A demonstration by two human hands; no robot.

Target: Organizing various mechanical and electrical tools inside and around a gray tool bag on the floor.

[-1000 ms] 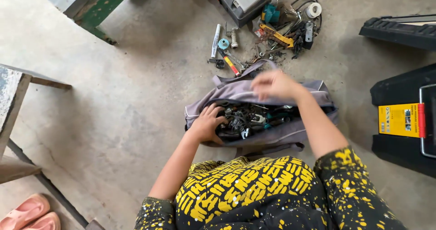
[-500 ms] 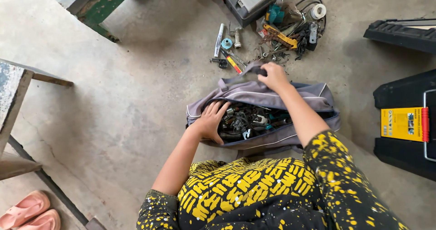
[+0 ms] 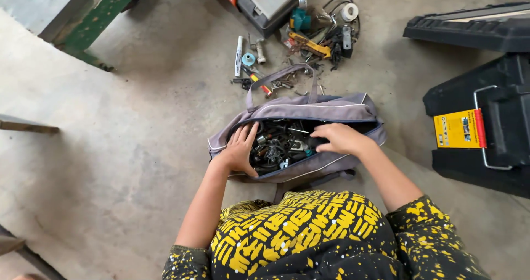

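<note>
Left hand [image 3: 241, 149] lies open, fingers spread, on the near-left rim of the bag [image 3: 331, 110]. Right hand [image 3: 339, 138] is inside the opening, fingers curled over the hardware [image 3: 279, 142]; whether it grips anything cannot be told. Advise holding the rim steady and lifting pieces slowly, since the tangle may snag. Beyond: loose tools [image 3: 314, 42], a grey case [image 3: 265, 1]

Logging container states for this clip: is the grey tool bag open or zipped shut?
Open. The grey bag gapes along its top, showing tangled tools inside, with the left hand and right hand reaching in.
</note>
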